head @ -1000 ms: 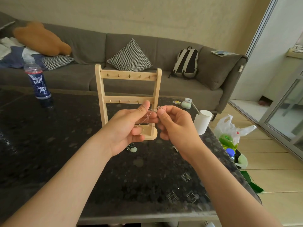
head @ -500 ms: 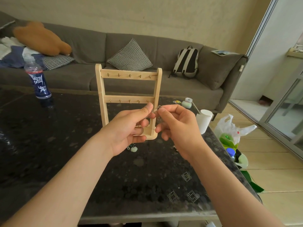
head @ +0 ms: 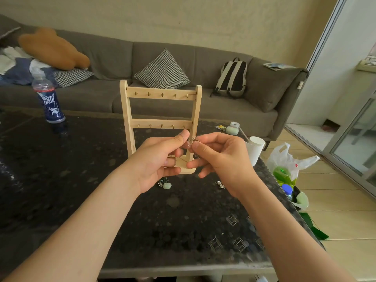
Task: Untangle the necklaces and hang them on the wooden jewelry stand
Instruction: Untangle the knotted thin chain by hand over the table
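A: Hands, pose?
B: The forearms enter from 7 and 5 o'clock and converge mid-frame. Left hand has its palm turned inward and its thumb raised toward 12 o'clock. Thumb and forefinger pinch the necklace chain. Right hand faces it, thumb and forefinger pinching the same chain. Its lower fingers are loosely curled.

A: Gap between the pinches?
B: Fingertips nearly touching, with the chain bunched between them.

A: Chain axis?
B: Too fine to tell.

A: Stand?
B: Wooden jewelry stand is upright on the dark surface, just behind the hands at 12 o'clock. Its long axis is vertical. Two crossbars run from 9 to 3 o'clock, with both hook rows facing the camera.

A: Other jewelry?
B: A pale green pendant lies at 6 o'clock of the left hand. A small second chain lies on the surface beside the right wrist. Cannot tell whether the pendant joins the held chain.

A: Periphery?
B: Bottle at 10 o'clock. Paper cup at 3 o'clock of the right hand, near the surface edge.
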The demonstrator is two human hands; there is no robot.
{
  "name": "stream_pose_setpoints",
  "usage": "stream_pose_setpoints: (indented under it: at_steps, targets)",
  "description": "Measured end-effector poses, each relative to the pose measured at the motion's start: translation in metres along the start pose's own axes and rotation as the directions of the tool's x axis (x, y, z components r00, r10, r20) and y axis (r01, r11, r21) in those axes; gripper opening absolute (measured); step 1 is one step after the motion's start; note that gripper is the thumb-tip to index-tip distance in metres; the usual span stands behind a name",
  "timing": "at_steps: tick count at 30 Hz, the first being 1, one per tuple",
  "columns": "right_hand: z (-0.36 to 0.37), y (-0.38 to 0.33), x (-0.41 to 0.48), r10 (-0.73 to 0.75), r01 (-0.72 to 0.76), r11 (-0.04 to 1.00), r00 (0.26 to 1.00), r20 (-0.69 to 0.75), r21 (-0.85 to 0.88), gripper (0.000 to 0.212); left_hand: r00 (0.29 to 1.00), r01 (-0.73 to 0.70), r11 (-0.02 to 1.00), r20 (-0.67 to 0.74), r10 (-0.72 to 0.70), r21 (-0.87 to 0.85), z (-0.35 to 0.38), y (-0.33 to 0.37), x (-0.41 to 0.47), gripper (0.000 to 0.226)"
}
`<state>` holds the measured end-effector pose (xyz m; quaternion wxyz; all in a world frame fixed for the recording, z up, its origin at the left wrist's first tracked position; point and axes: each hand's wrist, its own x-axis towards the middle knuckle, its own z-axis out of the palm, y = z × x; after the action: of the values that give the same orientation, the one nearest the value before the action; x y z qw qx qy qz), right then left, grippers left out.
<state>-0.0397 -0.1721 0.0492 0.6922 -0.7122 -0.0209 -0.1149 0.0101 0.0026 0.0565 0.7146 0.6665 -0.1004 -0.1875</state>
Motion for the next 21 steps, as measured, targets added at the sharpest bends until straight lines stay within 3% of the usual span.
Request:
stream_pose_setpoints:
  at_steps: [8, 14, 21]
  targets:
    - [0.0019, 0.0049, 0.0036, 0.050, -0.049, 0.999, 0.999, -0.015, 0.023, 0.009, 0.999, 0.032, 0.998, 0.021, -0.033, 0.063, -0.0012, -0.0027, 0.0014, 0.042]
    - [0.0020, 0.0069, 0.0061, 0.078, -0.080, 0.995, 0.996, 0.038, 0.059, 0.005, 0.998, 0.046, 0.997, 0.051, -0.049, 0.069, -0.0006, -0.0023, 0.0006, 0.033]
    - [0.0051, 0.0078, 0.0060, -0.035, 0.035, 0.996, 0.999, 0.008, -0.084, 0.009, 0.990, 0.096, 0.989, 0.116, -0.083, -0.109, -0.0034, -0.0047, 0.0028, 0.027]
